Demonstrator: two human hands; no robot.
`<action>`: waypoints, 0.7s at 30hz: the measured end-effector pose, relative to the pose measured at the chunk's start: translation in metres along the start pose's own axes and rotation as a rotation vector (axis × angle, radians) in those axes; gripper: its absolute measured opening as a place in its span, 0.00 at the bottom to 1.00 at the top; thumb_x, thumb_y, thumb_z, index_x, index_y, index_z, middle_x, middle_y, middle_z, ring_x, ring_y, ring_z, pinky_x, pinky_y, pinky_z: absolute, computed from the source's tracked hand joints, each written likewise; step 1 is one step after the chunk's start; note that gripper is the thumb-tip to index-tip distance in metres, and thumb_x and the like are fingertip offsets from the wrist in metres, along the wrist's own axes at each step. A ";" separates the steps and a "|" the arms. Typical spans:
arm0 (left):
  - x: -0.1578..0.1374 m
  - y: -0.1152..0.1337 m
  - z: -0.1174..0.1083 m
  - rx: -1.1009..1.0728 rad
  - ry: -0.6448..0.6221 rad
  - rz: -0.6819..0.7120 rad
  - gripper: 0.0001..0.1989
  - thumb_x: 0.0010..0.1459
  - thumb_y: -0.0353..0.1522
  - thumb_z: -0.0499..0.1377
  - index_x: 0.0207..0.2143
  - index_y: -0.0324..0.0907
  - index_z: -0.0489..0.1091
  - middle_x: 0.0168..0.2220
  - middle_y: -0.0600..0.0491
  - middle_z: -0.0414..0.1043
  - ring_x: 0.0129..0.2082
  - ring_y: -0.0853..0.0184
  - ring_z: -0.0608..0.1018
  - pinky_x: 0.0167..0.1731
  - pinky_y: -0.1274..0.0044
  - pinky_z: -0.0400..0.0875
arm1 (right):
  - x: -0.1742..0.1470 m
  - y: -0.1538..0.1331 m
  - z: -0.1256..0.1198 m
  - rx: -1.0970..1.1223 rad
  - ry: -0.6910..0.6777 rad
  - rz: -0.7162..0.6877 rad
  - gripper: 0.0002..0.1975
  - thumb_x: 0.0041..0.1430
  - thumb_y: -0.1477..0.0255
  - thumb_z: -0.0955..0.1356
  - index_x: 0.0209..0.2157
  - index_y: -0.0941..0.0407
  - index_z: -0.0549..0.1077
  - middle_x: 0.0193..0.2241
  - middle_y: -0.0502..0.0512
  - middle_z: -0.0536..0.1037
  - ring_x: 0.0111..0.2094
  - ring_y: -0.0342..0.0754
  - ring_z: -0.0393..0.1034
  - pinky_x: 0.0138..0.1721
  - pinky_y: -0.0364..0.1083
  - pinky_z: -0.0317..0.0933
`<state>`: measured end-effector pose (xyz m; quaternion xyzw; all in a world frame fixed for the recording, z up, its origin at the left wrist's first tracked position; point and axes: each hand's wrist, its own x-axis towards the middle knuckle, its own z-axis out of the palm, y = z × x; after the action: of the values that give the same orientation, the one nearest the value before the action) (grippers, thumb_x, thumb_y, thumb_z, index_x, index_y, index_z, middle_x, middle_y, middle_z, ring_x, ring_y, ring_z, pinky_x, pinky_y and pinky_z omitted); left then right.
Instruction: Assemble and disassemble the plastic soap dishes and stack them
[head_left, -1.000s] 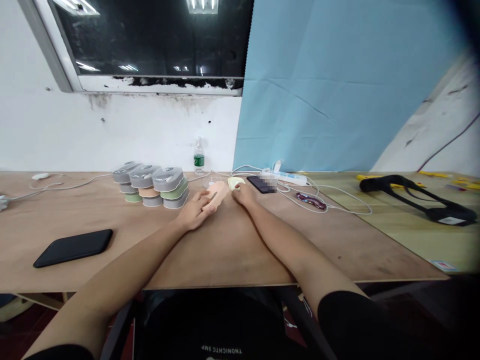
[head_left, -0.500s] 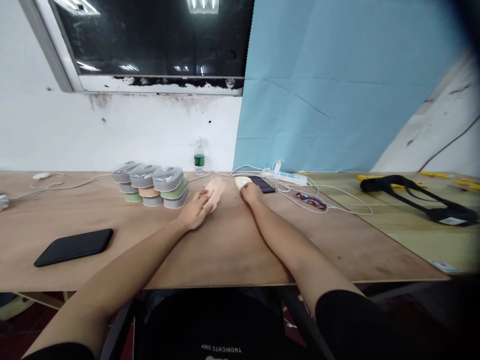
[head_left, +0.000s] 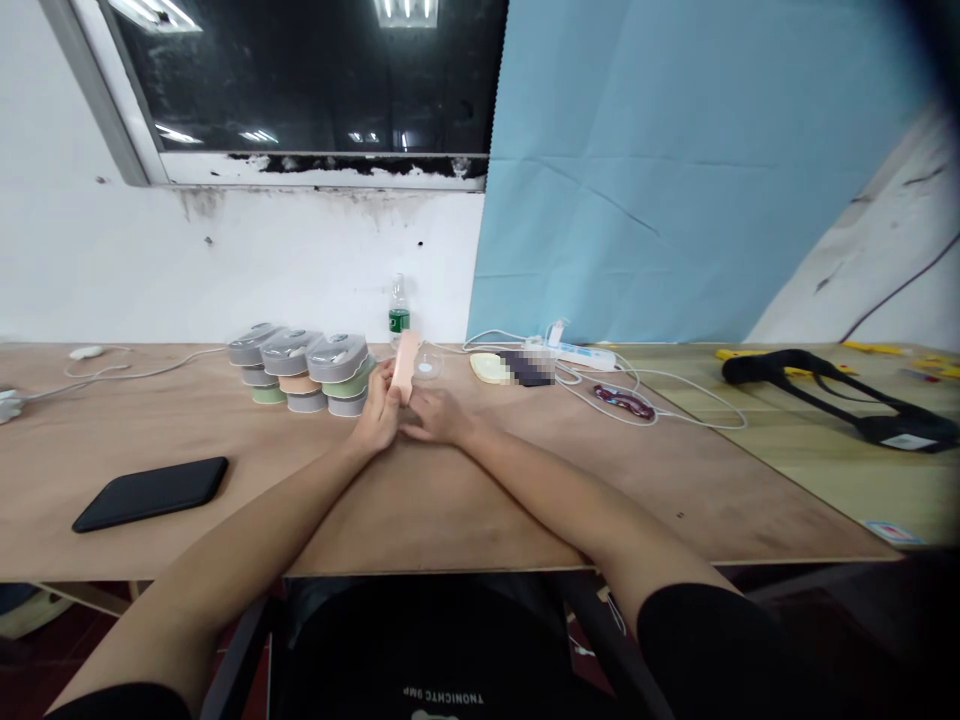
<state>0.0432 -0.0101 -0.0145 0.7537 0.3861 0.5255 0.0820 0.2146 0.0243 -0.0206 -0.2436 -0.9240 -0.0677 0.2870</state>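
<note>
A peach-coloured shallow piece, like a container part [head_left: 406, 366], is tilted up on its edge, with my left hand [head_left: 377, 412] closed around its left side. My right hand [head_left: 439, 416] meets its lower right edge, fingers bent against it and partly hidden. Just behind it, a clear round-ended lid [head_left: 428, 364] lies on the table. To the right rests a cream-coloured shallow piece [head_left: 490, 368], beside a dark flat object [head_left: 531, 367] that is partly pixelated. Stacked lidded containers [head_left: 337, 358] in grey, green and peach stand left of my hands.
A green-labelled water bottle [head_left: 399, 310] stands by the wall. White cables and a power strip [head_left: 585, 356] lie at the back right, near a dark red patterned object [head_left: 623, 401]. A black phone-like slab [head_left: 151, 494] lies front left; a black frame [head_left: 840, 395] is far right.
My right hand has let go of the cream piece and moved left to the peach piece. My left hand has shifted slightly left, turning the peach piece more upright.
</note>
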 end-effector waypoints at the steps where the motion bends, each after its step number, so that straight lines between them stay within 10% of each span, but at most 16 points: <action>1: 0.000 -0.001 0.000 -0.023 -0.022 0.005 0.28 0.66 0.48 0.34 0.58 0.41 0.52 0.61 0.42 0.54 0.63 0.61 0.57 0.61 0.67 0.54 | 0.002 -0.003 0.002 -0.012 0.008 -0.005 0.20 0.63 0.57 0.60 0.49 0.55 0.69 0.47 0.61 0.73 0.49 0.53 0.66 0.51 0.48 0.60; 10: -0.006 -0.005 0.009 -0.019 -0.289 -0.044 0.37 0.62 0.47 0.50 0.66 0.43 0.38 0.66 0.38 0.42 0.58 0.53 0.67 0.57 0.59 0.60 | -0.007 0.036 -0.010 -0.125 0.225 0.367 0.14 0.66 0.69 0.56 0.48 0.57 0.67 0.42 0.61 0.73 0.43 0.52 0.67 0.42 0.47 0.61; 21: -0.006 0.006 0.000 0.217 -0.489 -0.026 0.36 0.61 0.51 0.47 0.65 0.43 0.46 0.67 0.40 0.42 0.62 0.50 0.60 0.59 0.59 0.57 | -0.021 0.070 -0.014 -0.282 0.105 0.644 0.16 0.65 0.70 0.57 0.46 0.56 0.72 0.45 0.62 0.71 0.46 0.53 0.65 0.46 0.48 0.58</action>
<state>0.0455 -0.0184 -0.0161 0.8575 0.4186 0.2825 0.0983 0.2704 0.0729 -0.0216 -0.5555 -0.7655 -0.1130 0.3044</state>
